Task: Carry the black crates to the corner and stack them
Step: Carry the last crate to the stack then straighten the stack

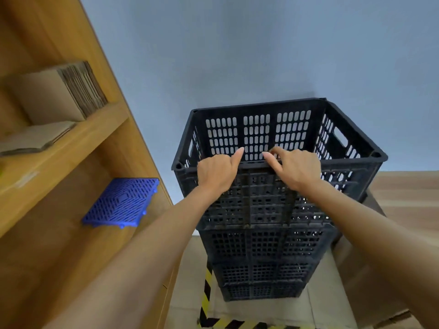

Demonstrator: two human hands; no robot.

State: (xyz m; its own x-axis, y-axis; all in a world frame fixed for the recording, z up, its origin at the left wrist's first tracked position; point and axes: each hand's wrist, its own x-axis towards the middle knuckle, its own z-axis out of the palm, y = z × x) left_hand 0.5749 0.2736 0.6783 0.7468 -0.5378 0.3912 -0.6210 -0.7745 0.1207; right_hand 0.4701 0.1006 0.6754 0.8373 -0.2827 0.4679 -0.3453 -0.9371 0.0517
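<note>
A stack of black perforated plastic crates stands against the grey wall in front of me. The top crate (259, 129) is empty and sits on the lower crates (261, 255). My left hand (217, 170) rests on the near rim of the top crate with its fingers curled over the edge. My right hand (293, 167) touches the same rim beside it, its fingers bent and loosely spread on the edge. Both arms reach forward from the bottom of the view.
A wooden shelf unit (99, 129) stands close on the left, holding flat cardboard (57, 96) and a blue plastic grid tile (123, 203). Yellow-black hazard tape (206, 290) marks the floor below the stack. Cardboard boxes (370, 269) sit to the right.
</note>
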